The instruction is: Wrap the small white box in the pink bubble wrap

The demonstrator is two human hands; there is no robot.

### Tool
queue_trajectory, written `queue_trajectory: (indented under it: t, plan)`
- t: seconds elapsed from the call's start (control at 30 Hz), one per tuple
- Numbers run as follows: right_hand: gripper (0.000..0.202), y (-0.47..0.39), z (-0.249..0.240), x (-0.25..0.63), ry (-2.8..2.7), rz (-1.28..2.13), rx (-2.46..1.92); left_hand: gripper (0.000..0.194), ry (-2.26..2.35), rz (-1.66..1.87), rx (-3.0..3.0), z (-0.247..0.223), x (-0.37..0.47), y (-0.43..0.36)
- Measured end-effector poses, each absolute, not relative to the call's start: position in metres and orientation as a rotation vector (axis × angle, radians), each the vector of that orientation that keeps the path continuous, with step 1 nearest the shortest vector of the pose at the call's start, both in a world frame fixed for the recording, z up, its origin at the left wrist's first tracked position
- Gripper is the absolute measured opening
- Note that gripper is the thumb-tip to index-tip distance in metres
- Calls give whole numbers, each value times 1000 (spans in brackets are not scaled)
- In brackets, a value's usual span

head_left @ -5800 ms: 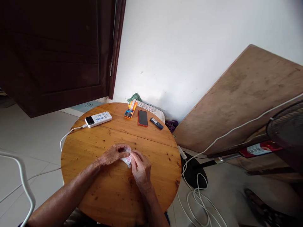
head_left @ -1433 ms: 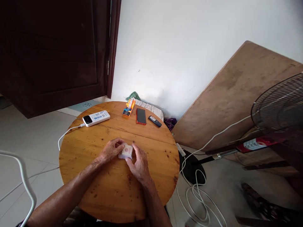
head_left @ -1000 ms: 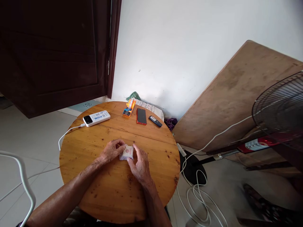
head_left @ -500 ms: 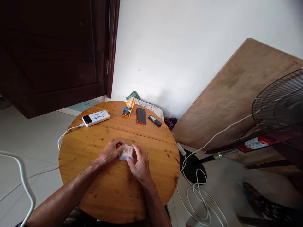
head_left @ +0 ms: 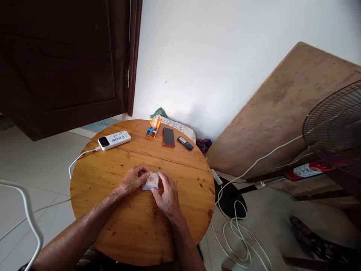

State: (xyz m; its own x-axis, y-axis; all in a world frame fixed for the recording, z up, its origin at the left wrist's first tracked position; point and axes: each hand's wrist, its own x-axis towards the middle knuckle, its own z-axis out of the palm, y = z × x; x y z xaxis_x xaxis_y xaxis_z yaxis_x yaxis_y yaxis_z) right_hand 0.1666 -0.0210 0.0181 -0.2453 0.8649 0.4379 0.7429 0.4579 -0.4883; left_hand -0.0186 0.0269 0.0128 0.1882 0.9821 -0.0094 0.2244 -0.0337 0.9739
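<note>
Your left hand (head_left: 132, 181) and your right hand (head_left: 167, 193) meet near the middle of the round wooden tabletop (head_left: 118, 222), and between them lies a small packet (head_left: 151, 181) — whitish, with a reddish mark on its face. It rests flat on the wood. Your left fingers (head_left: 143, 174) are curled in against its left edge, pinching it; your right fingers (head_left: 163, 177) bend over its right edge and near corner, so both hands are closed on the packet rather than spread (what is printed on it is too small to read).

Toward the far side of the tabletop, well apart from your hands, a white power bank (head_left: 114, 140) lies at the left with a white cable (head_left: 73, 163) running off the edge. Further right sit an orange and blue box (head_left: 153, 129), a dark phone in a red case (head_left: 168, 137) and a small dark handset (head_left: 185, 143) — the three just beside one another in a row.

On the floor to the right a coil of white cord (head_left: 239, 241) lies near the black fan base (head_left: 229, 201), and the fan's grille (head_left: 335, 128) shows at the right edge, in front of a leaning wooden board (head_left: 282, 109).
</note>
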Motion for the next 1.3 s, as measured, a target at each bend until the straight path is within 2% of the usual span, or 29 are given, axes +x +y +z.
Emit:
queue_trajectory:
  t: [1.3]
  plan:
    - [50,-20,21,168,-2015,372,-1355,25,1245,954,1544,17,-21,26]
